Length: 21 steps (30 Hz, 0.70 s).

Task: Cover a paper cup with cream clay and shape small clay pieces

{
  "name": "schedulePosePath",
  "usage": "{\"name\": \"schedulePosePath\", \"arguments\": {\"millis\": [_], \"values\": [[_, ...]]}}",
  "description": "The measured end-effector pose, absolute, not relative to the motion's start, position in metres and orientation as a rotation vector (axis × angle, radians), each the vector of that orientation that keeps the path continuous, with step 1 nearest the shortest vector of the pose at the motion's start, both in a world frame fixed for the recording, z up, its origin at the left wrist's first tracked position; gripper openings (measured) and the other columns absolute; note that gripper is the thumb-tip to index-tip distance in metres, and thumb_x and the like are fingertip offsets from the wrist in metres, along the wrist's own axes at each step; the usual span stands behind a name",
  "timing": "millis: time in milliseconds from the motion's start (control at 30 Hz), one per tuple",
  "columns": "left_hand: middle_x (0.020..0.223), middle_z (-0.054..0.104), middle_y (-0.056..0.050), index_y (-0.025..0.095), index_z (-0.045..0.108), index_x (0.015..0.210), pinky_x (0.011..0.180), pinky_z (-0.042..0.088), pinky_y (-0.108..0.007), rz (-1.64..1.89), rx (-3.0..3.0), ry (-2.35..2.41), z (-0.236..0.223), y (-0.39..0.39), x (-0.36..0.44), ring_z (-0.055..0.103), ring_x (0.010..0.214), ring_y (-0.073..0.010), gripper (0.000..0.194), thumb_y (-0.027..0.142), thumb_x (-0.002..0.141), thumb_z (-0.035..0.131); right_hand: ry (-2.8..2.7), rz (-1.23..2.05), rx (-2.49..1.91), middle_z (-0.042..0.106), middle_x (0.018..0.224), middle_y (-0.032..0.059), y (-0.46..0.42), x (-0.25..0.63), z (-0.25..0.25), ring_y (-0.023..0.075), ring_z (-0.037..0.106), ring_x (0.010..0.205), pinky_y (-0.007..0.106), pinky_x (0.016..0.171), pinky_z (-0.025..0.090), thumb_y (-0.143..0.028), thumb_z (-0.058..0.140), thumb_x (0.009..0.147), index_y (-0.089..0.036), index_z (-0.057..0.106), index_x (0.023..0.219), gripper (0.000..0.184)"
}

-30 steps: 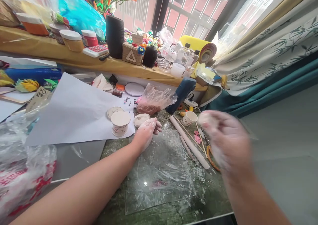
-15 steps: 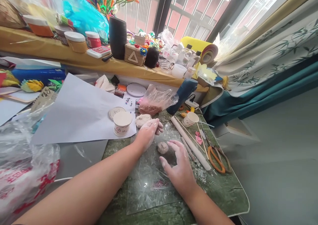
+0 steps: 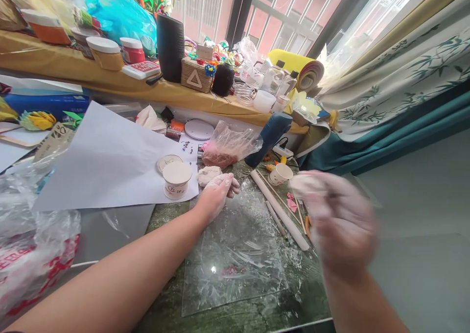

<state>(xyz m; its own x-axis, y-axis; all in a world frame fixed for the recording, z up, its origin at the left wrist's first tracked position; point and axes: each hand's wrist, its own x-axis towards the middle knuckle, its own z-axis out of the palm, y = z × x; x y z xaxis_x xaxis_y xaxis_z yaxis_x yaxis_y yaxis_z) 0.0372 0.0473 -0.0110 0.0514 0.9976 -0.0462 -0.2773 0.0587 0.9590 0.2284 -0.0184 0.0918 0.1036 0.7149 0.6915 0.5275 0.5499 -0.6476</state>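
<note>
Smeared by motion, my right hand (image 3: pixel 343 220) is raised at the right, its fingers closed round a small lump of pale clay (image 3: pixel 306 186). My left hand (image 3: pixel 217 196) hovers over or rests at the far edge of a clear sheet (image 3: pixel 235 240), with its powdery fingers curled together. Whatever may be inside them is hidden. Just behind that hand lies a larger lump of whitish clay (image 3: pixel 208 175). White smears cover the clear sheet, and a small reddish patch shows near its front.
Right of the sheet lie a pale rolling rod (image 3: pixel 281 210), thin sticks and a paper cup (image 3: pixel 281 174). A lidded tub (image 3: pixel 176 180) stands on white paper (image 3: pixel 110 161). Behind are a bag of reddish-brown material (image 3: pixel 223 154) and a dark blue cylinder (image 3: pixel 269 138).
My right hand has taken the clay ball from the clear sheet and lifted it up and to the right. My left hand has hardly moved; the view has shifted slightly.
</note>
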Motion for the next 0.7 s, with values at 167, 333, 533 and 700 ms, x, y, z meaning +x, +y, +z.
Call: {"name": "schedulePosePath", "arguments": {"millis": [167, 333, 533, 700], "values": [[0.068, 0.066, -0.003, 0.019, 0.064, 0.074, 0.065, 0.046, -0.03, 1.247, 0.973, 0.999, -0.01, 0.047, 0.037, 0.056, 0.06, -0.0151, 0.042, 0.056, 0.09, 0.057, -1.789, -0.018, -1.042, 0.069, 0.099, 0.0061, -0.029, 0.227, 0.057, 0.0258, 0.067, 0.092, 0.044, 0.083, 0.057, -0.028, 0.061, 0.093, -0.028, 0.072, 0.111, 0.021], [0.069, 0.066, -0.003, 0.019, 0.065, 0.074, 0.065, 0.047, -0.03, 1.23, 1.012, 1.001, -0.011, 0.047, 0.036, 0.056, 0.061, -0.0159, 0.04, 0.055, 0.091, 0.056, -2.055, 0.284, -1.408, 0.06, 0.133, 0.0141, -0.033, 0.221, -0.02, 0.0339, 0.059, 0.123, 0.055, 0.103, 0.051, -0.041, 0.071, 0.087, -0.024, 0.049, 0.142, 0.062], [0.069, 0.066, -0.003, 0.019, 0.065, 0.075, 0.065, 0.046, -0.03, 1.239, 1.014, 1.023, -0.011, 0.047, 0.037, 0.056, 0.061, -0.0156, 0.041, 0.056, 0.09, 0.057, -2.049, 0.49, -1.399, 0.066, 0.126, 0.0116, -0.031, 0.216, -0.032, 0.0295, 0.062, 0.119, 0.05, 0.104, 0.051, -0.031, 0.067, 0.089, -0.023, 0.055, 0.131, 0.044], [0.068, 0.066, -0.003, 0.019, 0.064, 0.073, 0.065, 0.047, -0.03, 1.237, 1.001, 1.009, -0.008, 0.046, 0.037, 0.056, 0.061, -0.0155, 0.041, 0.055, 0.09, 0.057, -1.942, 0.634, -1.423, 0.07, 0.12, 0.0093, -0.023, 0.22, -0.016, 0.028, 0.067, 0.111, 0.048, 0.099, 0.054, -0.034, 0.065, 0.092, -0.024, 0.063, 0.123, 0.033]]}}
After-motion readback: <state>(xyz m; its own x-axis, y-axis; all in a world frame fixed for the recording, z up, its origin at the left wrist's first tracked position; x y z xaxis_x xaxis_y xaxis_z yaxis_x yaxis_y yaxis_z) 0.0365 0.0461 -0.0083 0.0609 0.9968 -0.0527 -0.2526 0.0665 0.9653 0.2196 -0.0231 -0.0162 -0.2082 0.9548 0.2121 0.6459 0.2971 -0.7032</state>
